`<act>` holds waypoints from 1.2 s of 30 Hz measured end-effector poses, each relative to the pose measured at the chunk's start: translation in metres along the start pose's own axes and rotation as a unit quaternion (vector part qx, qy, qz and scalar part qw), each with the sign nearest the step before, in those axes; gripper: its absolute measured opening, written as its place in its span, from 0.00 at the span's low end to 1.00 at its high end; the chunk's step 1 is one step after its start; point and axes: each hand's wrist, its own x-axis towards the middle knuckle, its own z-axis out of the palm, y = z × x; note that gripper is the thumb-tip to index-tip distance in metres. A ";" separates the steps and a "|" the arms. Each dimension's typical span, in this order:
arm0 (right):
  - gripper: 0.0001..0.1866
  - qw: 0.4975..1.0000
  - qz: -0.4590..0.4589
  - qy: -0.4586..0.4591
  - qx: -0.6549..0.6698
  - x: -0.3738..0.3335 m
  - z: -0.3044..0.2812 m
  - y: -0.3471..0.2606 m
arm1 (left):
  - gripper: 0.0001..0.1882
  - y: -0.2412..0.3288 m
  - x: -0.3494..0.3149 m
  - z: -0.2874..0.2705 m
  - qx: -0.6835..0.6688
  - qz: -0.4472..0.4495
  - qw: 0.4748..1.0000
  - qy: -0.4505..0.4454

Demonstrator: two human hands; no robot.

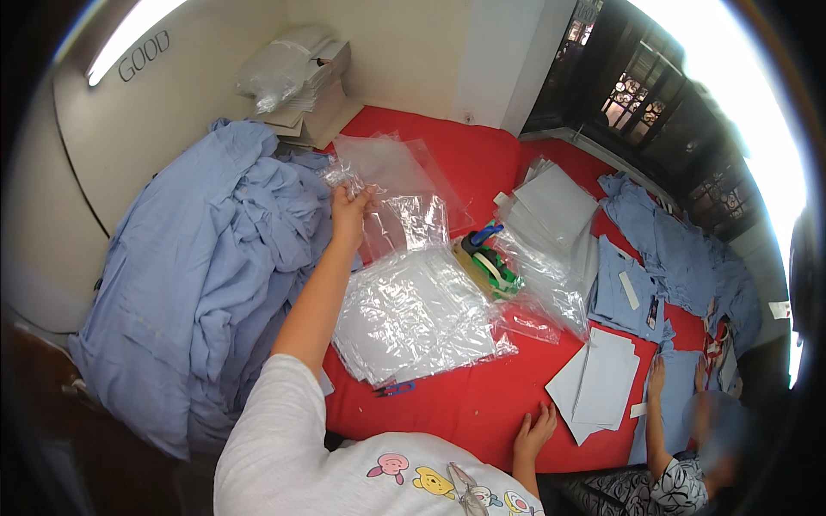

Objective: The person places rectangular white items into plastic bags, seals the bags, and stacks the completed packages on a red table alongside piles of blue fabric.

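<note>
My left hand [349, 213] reaches across the red-covered table, its fingers closed on the edge of a transparent plastic bag [366, 172]. The bag lies among others of its kind at the far side. Below that hand spreads a stack of white sheets in shiny plastic sleeves [413, 318]. My right hand [535, 433] rests on the red cloth near the front edge, fingers apart and holding nothing. Closest to it is a pile of loose white sheets [607, 378]. Blue-handled thread snips [394, 390] lie at the near edge of the sleeved stack.
A heap of light blue shirts [215, 275] fills the left side. A tape dispenser [489, 262] stands mid-table, beside more plastic-wrapped sheets [551, 232]. Folded blue shirts [624, 288] lie to the right, where a co-worker's hands [656, 377] touch blue cloth. Cardboard and plastic packs [301, 82] are stacked at back.
</note>
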 end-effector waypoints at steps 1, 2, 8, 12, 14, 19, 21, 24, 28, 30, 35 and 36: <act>0.27 1.000 0.001 -0.001 -0.016 0.001 0.004 -0.006 | 0.20 -0.026 0.030 -0.006 0.011 -0.004 1.000 0.007; 0.27 1.000 0.000 -0.002 -0.020 0.003 0.007 -0.010 | 0.20 -0.052 0.052 -0.007 0.044 -0.015 0.998 0.042; 0.28 0.999 -0.004 -0.032 -0.033 0.004 -0.008 -0.028 | 0.25 -0.148 0.092 0.022 0.509 0.153 0.789 0.307; 0.27 0.992 -0.100 -0.068 -0.033 0.043 -0.009 -0.111 | 0.27 -0.132 0.087 0.044 0.497 0.010 0.851 0.169; 0.26 0.982 -0.159 -0.095 0.029 0.078 0.011 -0.157 | 0.26 -0.117 0.087 0.037 0.458 0.062 0.869 0.177; 0.27 0.978 -0.191 -0.069 0.050 0.156 0.070 -0.253 | 0.35 -0.068 0.111 -0.034 0.532 0.108 0.816 0.200; 0.24 0.987 -0.143 -0.068 0.040 0.178 0.087 -0.268 | 0.40 -0.052 0.099 -0.048 0.450 0.179 0.852 0.198; 0.15 0.993 -0.072 -0.085 0.045 0.190 0.099 -0.263 | 0.45 -0.032 0.041 -0.046 0.381 0.274 0.874 0.125; 0.13 0.990 -0.040 -0.065 0.120 0.165 0.076 -0.254 | 0.36 -0.028 -0.089 -0.059 0.448 0.201 0.870 -0.047; 0.11 0.978 0.046 -0.117 0.165 0.142 0.034 -0.250 | 0.33 -0.032 -0.158 -0.054 0.444 0.201 0.861 -0.142; 0.11 0.918 0.155 -0.172 0.323 0.046 -0.035 -0.106 | 0.42 -0.063 -0.299 -0.013 0.560 0.148 0.732 -0.359; 0.11 0.907 0.176 -0.177 0.340 0.026 -0.054 -0.082 | 0.43 -0.073 -0.324 -0.007 0.561 0.162 0.710 -0.392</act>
